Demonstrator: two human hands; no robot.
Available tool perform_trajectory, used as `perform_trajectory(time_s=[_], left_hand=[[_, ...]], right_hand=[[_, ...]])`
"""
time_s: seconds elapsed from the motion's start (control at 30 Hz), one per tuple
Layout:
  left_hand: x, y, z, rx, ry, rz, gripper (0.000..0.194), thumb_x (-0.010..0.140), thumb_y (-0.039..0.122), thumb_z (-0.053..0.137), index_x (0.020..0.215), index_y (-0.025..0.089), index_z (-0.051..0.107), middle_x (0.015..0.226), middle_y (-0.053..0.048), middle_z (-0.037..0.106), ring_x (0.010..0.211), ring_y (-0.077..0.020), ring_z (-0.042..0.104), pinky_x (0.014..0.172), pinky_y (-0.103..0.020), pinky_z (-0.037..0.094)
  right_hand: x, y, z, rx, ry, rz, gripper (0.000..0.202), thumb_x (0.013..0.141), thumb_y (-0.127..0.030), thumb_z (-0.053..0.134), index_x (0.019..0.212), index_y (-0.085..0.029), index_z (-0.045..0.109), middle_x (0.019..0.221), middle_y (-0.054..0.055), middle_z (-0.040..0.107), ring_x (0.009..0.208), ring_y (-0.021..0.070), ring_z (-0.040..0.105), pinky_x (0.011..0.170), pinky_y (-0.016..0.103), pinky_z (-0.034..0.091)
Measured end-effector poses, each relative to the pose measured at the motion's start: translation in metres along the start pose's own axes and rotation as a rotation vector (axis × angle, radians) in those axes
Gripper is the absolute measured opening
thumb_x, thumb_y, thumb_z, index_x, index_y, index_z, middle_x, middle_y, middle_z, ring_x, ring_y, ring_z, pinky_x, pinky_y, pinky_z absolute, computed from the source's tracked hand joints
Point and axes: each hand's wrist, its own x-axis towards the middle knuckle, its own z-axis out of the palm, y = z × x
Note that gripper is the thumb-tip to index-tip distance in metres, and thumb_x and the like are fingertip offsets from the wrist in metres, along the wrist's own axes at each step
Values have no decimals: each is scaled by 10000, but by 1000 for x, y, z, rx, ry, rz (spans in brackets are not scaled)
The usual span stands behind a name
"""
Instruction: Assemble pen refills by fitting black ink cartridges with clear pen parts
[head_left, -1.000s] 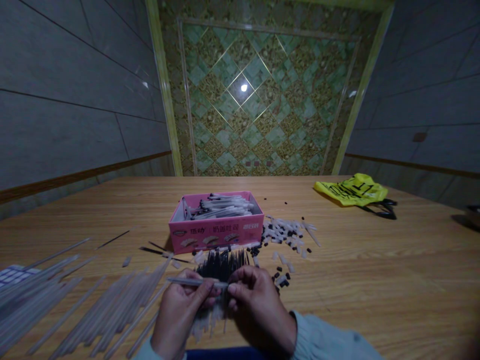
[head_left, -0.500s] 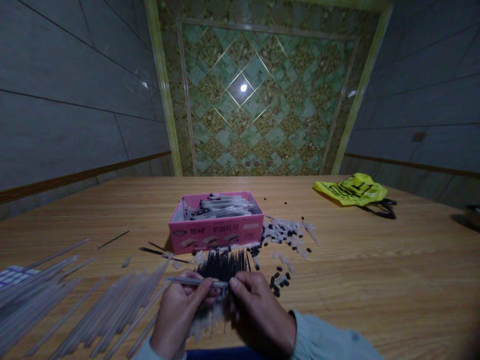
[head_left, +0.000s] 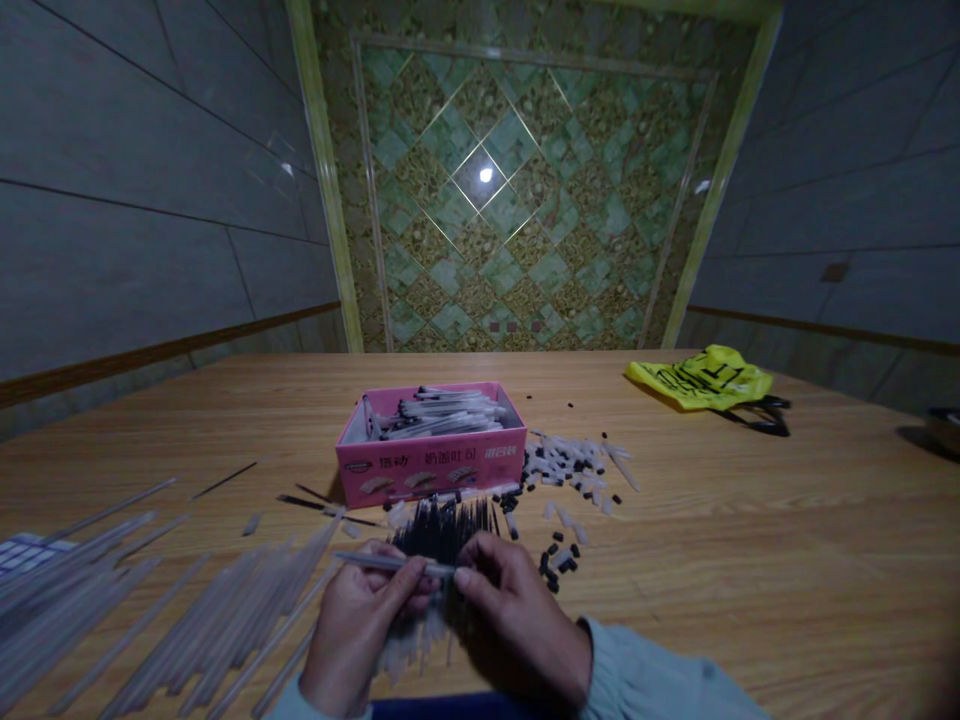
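My left hand [head_left: 367,610] pinches a thin translucent tube [head_left: 382,562] that lies roughly level across its fingers. The thumb and forefinger of my right hand [head_left: 510,600] are closed at the tube's right end; any small part between them is hidden. Below and behind the hands is a dense bunch of black-tipped thin rods [head_left: 442,525]. Just beyond them stands an open pink box [head_left: 431,475] holding many pale tubes with dark ends [head_left: 450,412].
Long clear tubes [head_left: 217,630] lie in piles at the left, near a checked item [head_left: 30,555]. Small white and black caps [head_left: 566,462] are scattered right of the box. A yellow bag [head_left: 701,380] lies at the back right, beside a black object [head_left: 757,415].
My right hand's fingers have shifted slightly and now close on the tube's right end. A short piece that hung by the fingertips no longer shows. The left hand is almost unmoved.
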Motion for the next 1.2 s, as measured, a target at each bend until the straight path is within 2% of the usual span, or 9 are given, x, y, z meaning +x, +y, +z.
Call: perform_trajectory(time_s=[0.1, 0.27, 0.43, 0.6, 0.73, 0.83, 0.97, 1.1, 1.2], left_hand=[[0, 0, 0, 1, -15, 0, 350, 551, 361, 797, 701, 147, 563, 605, -49, 717, 608, -188, 690, 515, -220, 545], [0, 0, 0, -5, -10, -3, 357, 563, 364, 791, 718, 157, 545, 619, -50, 720, 619, -185, 692, 516, -214, 540], [1, -2, -1, 12, -52, -11, 345, 606, 349, 770, 753, 158, 521, 643, -58, 723, 630, -182, 691, 537, -225, 542], [1, 1, 1, 4, -37, -13, 348, 592, 339, 779, 747, 155, 527, 648, -64, 724, 630, -185, 689, 533, -228, 537], [-1, 3, 2, -17, -52, -2, 348, 590, 334, 780, 746, 156, 525, 663, -58, 727, 609, -168, 679, 523, -221, 530], [-2, 2, 1, -29, -47, 1, 354, 579, 324, 787, 752, 153, 530, 682, -52, 727, 617, -163, 676, 509, -212, 521], [-1, 4, 0, -24, -45, -7, 352, 579, 330, 784, 747, 150, 533, 685, -57, 729, 626, -166, 677, 520, -216, 522], [-2, 5, 2, -25, 11, -2, 366, 575, 327, 785, 769, 157, 524, 742, -72, 740, 632, -165, 679, 517, -214, 518], [-2, 5, 3, -27, 35, -7, 397, 549, 338, 794, 776, 158, 523, 740, -78, 739, 598, -169, 674, 489, -223, 511]], right_hand=[[0, 3, 1, 90, -76, 90, 467, 845, -592, 428, 639, -173, 453, 502, -29, 471, 456, 96, 459, 435, 199, 324], [0, 5, 2, 77, 7, -12, 401, 728, -543, 639, 731, -160, 521, 584, -35, 496, 545, 92, 477, 488, 188, 349], [1, 9, 5, 239, -148, 140, 515, 806, -649, 438, 634, -164, 465, 454, -19, 497, 371, 92, 457, 384, 203, 360], [0, 11, 4, 230, -85, 77, 425, 756, -565, 602, 718, -154, 499, 522, -29, 522, 426, 82, 490, 398, 172, 375], [-1, 12, 5, 295, -190, 136, 527, 818, -619, 456, 582, -149, 480, 427, -6, 503, 328, 79, 443, 328, 176, 325], [-1, 10, 6, 309, -212, 157, 529, 791, -656, 452, 631, -153, 479, 458, -17, 509, 319, 79, 434, 329, 187, 335], [2, -4, -2, -51, -42, 14, 384, 770, -542, 573, 748, -164, 515, 574, -27, 520, 509, 114, 518, 474, 208, 390], [15, -27, -39, -868, 161, -138, 132, 835, -293, 530, 819, -178, 593, 810, 50, 622, 749, 172, 563, 664, 261, 385], [29, -35, -79, -1319, 272, -15, 187, 795, -208, 530, 966, -165, 594, 984, 129, 612, 899, 240, 569, 689, 290, 379]])
